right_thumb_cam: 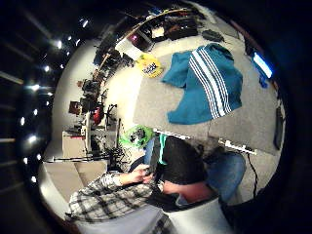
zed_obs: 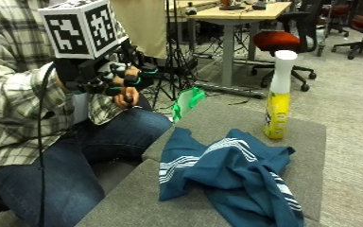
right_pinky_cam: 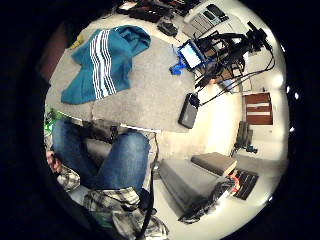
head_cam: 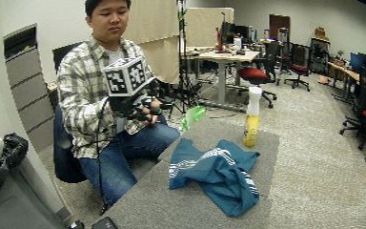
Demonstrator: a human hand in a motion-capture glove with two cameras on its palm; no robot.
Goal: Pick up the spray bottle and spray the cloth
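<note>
A yellow spray bottle (zed_obs: pixel 277 106) with a white head stands upright at the far end of the grey table (zed_obs: pixel 125 208). A teal cloth (zed_obs: pixel 232 175) with white stripes lies crumpled on the table, just in front of the bottle. My gloved right hand (zed_obs: pixel 122 80) hovers above the person's lap, off the table's near left side and well apart from both things. Its fingers hang loosely curled and hold nothing. The palm views look down on the cloth (right_pinky_cam: pixel 105 60) and on the bottle (right_thumb_cam: pixel 149 66) from a distance.
A green object (zed_obs: pixel 187 101) sits on the floor beside the table's left edge. A dark flat device (right_pinky_cam: pixel 189 111) lies at one end of the table. A desk and office chairs (zed_obs: pixel 282 40) stand behind the bottle.
</note>
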